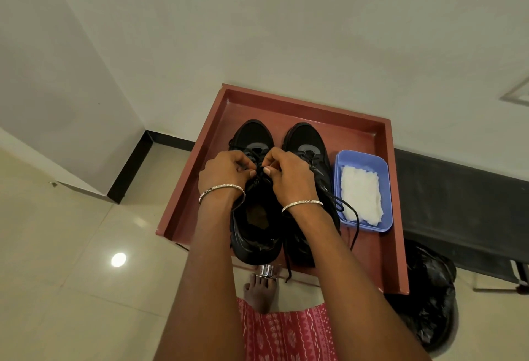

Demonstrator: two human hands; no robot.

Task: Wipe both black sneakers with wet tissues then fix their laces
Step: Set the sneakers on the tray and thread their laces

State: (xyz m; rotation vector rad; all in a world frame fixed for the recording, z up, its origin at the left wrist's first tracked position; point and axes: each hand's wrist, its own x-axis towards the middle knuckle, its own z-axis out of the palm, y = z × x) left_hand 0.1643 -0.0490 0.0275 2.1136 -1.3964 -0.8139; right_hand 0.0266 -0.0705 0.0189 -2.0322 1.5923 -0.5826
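Both hands are seen over the left sneaker (252,217), each pinching its laces (259,173). Left hand (226,171): fingers curled, thumb and forefinger closed on a lace strand. Right hand (289,174): same pinch, thumb tip showing just beside the left thumb. Hands nearly touching above the tongue. A bangle is worn on each wrist.

Left sneaker is placed on the red tray (380,260), toe pointing away, heel at the near edge, opening visible between the forearms. Right sneaker (307,146) is set just beside it, parallel, partly hidden by the right forearm. Its loose lace (353,223) is draped to the right, over the rim of the blue tub (362,160), with an end hanging past the near tray edge.

Blue tub is set in the tray to the right of the right sneaker; white tissues (360,192) are held in it.

Tray sits on a table, only a chrome fitting (266,270) of it visible below. A black bag (429,297) is seen on the floor at right, a bare foot (260,292) under the near tray edge.
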